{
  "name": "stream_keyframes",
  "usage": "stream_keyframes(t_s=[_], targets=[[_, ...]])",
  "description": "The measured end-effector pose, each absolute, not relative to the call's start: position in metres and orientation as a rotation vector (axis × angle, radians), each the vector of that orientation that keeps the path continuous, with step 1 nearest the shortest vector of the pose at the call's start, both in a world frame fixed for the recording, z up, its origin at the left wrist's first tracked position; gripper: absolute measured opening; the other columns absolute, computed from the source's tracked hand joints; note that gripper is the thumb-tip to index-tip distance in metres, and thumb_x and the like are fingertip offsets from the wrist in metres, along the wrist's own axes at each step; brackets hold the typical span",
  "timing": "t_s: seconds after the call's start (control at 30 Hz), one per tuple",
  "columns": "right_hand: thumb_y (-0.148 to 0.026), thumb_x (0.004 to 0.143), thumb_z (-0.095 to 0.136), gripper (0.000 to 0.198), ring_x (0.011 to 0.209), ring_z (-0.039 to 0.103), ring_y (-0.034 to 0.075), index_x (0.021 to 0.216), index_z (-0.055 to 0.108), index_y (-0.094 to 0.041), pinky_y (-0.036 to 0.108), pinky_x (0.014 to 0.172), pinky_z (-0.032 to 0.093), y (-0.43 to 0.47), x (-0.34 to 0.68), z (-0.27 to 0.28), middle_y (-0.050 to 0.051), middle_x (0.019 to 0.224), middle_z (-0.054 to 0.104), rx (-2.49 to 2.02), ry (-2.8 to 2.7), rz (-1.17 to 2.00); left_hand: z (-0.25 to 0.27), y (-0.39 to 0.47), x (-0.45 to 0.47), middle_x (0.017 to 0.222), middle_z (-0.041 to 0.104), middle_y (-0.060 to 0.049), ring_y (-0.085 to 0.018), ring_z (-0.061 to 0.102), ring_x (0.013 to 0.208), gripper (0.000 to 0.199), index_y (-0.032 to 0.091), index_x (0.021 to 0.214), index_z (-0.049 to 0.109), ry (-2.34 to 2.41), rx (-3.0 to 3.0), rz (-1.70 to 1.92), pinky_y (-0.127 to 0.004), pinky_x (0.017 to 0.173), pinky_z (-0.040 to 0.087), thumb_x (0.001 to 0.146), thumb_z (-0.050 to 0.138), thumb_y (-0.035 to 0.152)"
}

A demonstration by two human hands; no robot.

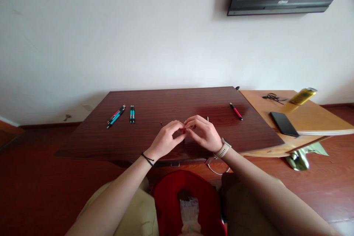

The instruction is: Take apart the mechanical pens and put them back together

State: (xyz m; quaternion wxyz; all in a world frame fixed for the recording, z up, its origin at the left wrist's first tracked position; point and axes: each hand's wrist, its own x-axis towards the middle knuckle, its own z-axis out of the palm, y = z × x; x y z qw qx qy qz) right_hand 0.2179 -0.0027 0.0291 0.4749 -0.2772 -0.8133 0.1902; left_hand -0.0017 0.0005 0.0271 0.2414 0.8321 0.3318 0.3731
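Over the front middle of the dark wooden table (177, 103), my left hand (166, 138) and my right hand (206, 134) meet fingertip to fingertip. Both are closed in a pinch on a small red piece (184, 131), mostly covered by the fingers, so its exact kind is unclear. A tiny red part (161, 122) lies on the table just beyond my left hand. Behind my right hand the tip of a thin white piece (208, 118) shows. Farther right rests a red pen (236, 111) with black ends.
At the left lie a bunch of pink and blue pens (116, 116) and a pair of blue pens (132, 114). A lighter side table (318, 118) on the right bears a phone (284, 124), a yellow can (302, 96) and a black cable (273, 97).
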Motion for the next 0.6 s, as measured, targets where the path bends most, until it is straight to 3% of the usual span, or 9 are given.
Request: stream_keyframes(t_s=[0.3,0.6], targets=[[-0.023,0.106,0.061,0.007,0.109,0.069,0.023,0.109,0.067,-0.025,0.040,0.097,0.058,-0.0027,0.2180,0.0265,0.009,0.115,0.072,-0.680,-2.014,0.444,0.0264,0.0015,0.0001,0.102,0.074,-0.003,-0.019,0.069,0.096,0.001,0.020,0.098,0.069,0.968,2.187,1.032,-0.030,0.091,0.053,0.097,0.070,0.020],[-0.024,0.106,0.061,0.008,0.112,0.067,0.023,0.110,0.068,-0.026,0.042,0.100,0.058,0.0000,0.2184,0.0229,0.009,0.118,0.070,-0.690,-2.066,0.446,0.0182,0.0041,-0.0012,0.107,0.077,-0.004,-0.021,0.071,0.100,0.007,0.021,0.103,0.071,0.996,2.153,0.993,-0.032,0.093,0.054,0.096,0.069,0.022]])
